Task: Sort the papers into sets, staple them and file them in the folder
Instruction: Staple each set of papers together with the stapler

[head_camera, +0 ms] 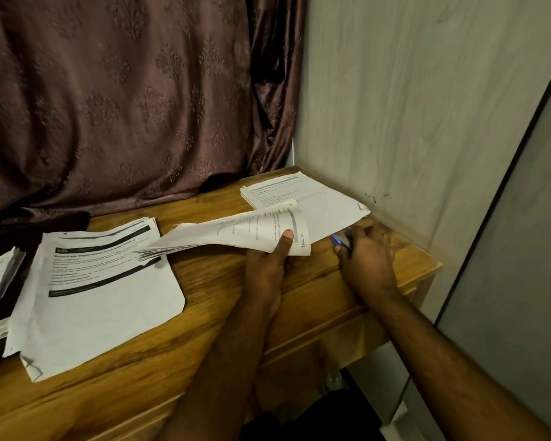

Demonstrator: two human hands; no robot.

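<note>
Forearms cross the table (223, 338). My left hand (268, 265) pinches a sagging paper set (236, 232) at centre; my right hand (365, 262) grips the stapler (339, 241). Loose pinching risks misaligned sheets, and stapling then fixes them crooked.

The single head view looked forward and down from close above the wooden table (223, 300), facing its curtained far corner.

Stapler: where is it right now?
Head view, right of centre: the blue-tipped stapler is gripped in the right hand on the wooden table, just right of the left hand's paper set.
</note>
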